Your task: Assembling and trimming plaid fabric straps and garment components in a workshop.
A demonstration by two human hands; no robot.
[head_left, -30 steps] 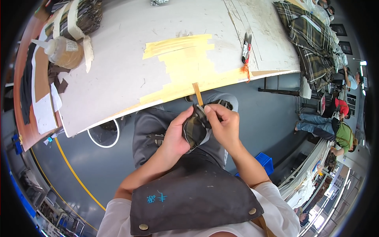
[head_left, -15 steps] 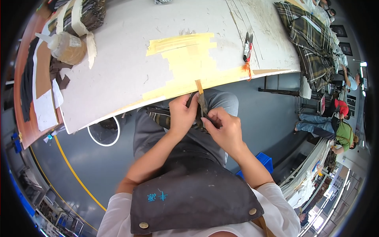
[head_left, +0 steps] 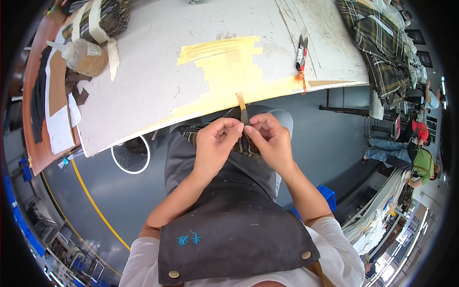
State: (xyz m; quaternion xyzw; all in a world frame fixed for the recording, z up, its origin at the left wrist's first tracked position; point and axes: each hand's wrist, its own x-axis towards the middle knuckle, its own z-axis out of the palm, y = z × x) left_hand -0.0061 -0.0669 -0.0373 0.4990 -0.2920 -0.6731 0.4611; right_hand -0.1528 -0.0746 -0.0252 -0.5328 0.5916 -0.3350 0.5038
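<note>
Head view: table point(head_left: 143, 81) ahead, its edge overlapping the lap point(head_left: 180, 160); left hand point(head_left: 213, 143) and right hand point(head_left: 274, 143) now level, staggered half a second ago, both pinching dark cloth point(head_left: 245, 144) over the lap, hands partly hiding it; bottle point(head_left: 87, 58) far left; snips point(head_left: 301, 53) right; tan strip point(head_left: 241, 100) at table edge, just beyond the cloth

cloth point(head_left: 245, 144) partly hidden behind hands point(head_left: 213, 147), silvery lump point(head_left: 194, 1) cut off

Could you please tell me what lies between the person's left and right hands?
In the head view, dark plaid fabric lies between the left hand and the right hand, pinched by both; a narrow, flat tan strip shows just beyond.
</note>
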